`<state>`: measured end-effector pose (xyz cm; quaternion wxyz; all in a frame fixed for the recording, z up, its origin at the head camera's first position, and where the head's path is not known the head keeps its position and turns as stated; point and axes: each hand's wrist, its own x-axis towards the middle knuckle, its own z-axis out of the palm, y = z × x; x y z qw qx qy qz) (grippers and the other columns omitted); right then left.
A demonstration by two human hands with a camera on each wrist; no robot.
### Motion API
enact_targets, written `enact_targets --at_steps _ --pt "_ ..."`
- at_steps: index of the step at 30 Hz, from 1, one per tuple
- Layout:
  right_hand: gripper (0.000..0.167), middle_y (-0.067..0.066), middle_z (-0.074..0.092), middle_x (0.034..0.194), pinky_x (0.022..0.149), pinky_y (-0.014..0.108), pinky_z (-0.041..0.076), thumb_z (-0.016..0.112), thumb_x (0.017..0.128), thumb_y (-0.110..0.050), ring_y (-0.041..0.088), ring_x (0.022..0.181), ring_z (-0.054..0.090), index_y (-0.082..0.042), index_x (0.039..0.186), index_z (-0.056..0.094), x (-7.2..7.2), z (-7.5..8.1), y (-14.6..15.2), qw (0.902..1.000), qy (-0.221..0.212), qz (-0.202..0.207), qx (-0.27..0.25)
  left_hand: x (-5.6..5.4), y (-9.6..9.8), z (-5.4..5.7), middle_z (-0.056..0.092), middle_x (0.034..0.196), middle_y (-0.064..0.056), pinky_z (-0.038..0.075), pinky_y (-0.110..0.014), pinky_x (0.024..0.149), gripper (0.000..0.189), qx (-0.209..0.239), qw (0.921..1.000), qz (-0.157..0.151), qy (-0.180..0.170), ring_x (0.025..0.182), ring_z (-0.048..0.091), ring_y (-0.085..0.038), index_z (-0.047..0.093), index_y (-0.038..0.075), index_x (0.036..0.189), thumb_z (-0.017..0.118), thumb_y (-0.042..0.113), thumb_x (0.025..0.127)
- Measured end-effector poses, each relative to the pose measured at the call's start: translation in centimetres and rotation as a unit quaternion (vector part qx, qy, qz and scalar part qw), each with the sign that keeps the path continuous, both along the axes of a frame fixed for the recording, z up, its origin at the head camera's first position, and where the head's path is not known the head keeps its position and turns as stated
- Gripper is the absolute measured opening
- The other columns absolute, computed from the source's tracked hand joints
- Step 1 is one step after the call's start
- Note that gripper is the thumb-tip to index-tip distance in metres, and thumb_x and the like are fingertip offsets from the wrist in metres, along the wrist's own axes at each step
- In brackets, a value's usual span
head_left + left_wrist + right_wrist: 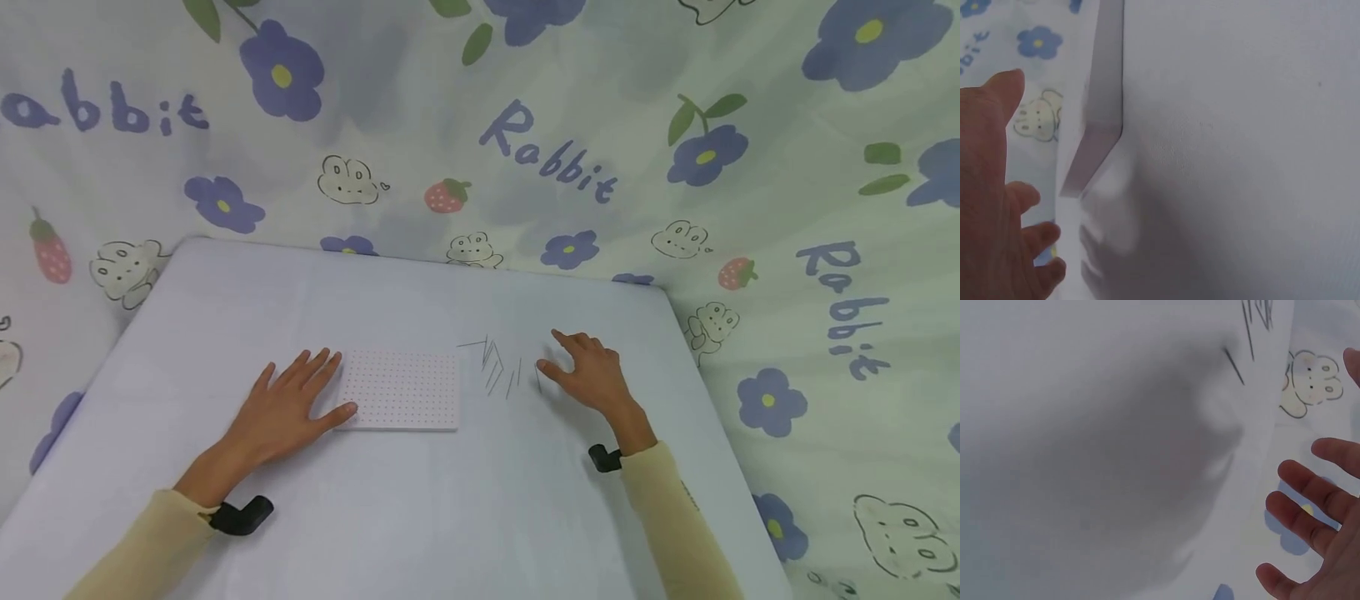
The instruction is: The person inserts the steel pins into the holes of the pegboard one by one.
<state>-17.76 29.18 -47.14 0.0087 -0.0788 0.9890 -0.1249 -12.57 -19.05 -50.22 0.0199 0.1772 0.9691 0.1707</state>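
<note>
A white board point(401, 390) dotted with rows of small holes lies on the white table. My left hand point(285, 408), fingers spread, is at the board's left edge, its thumb overlapping the lower left corner in the head view. In the left wrist view that hand point(991, 194) is beside the board's thick edge point(1104, 81). Several thin dark needle-like pins point(492, 367) lie scattered right of the board. Over the rightmost pin point(1233, 365) hovers my right hand point(588, 371), holding nothing, thumb and fingers apart. Its relaxed fingers also show in the right wrist view.
The white table point(390, 517) ends at a far edge below a hanging cloth point(405, 117) printed with flowers, rabbits and strawberries. More of this cloth runs along the left and right sides. Black wrist cameras point(242, 516) sit on both cuffs.
</note>
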Motion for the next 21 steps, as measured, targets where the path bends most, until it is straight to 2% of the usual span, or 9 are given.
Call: enact_targets --at_steps 9,16,21 --pt "0.079 0.011 0.059 0.136 0.102 0.068 0.035 0.05 0.091 -0.074 0.035 0.126 0.053 -0.023 0.15 0.05 0.4 -1.1 -0.4 0.9998 -0.016 0.004 0.011 0.5 0.8 -0.6 0.03 0.162 -0.02 0.01 -0.072 0.114 0.095 0.004 1.0 -0.005 -0.003 0.149 0.022 -0.045 0.028 0.01 0.16 0.05 0.073 0.092" --pt "0.077 0.009 0.062 0.128 0.099 0.065 0.04 0.057 0.09 -0.071 0.031 0.12 0.056 -0.023 0.149 0.052 0.7 -1.9 -0.7 0.9983 -0.034 0.006 0.047 0.6 1.1 -1.0 0.028 0.163 -0.02 0.009 -0.072 0.114 0.096 0.001 1.0 -0.006 -0.003 0.15 0.021 -0.044 0.028 0.009 0.16 0.049 0.074 0.092" --pt "0.073 0.008 0.062 0.12 0.095 0.063 0.042 0.064 0.088 -0.066 0.028 0.112 0.057 -0.022 0.145 0.056 0.8 -2.6 -1.0 0.9977 -0.029 0.013 0.06 0.7 1.3 -1.3 0.03 0.162 -0.02 0.009 -0.072 0.114 0.097 0.005 1.0 -0.004 0.006 0.15 0.021 -0.044 0.029 0.009 0.159 0.051 0.074 0.091"
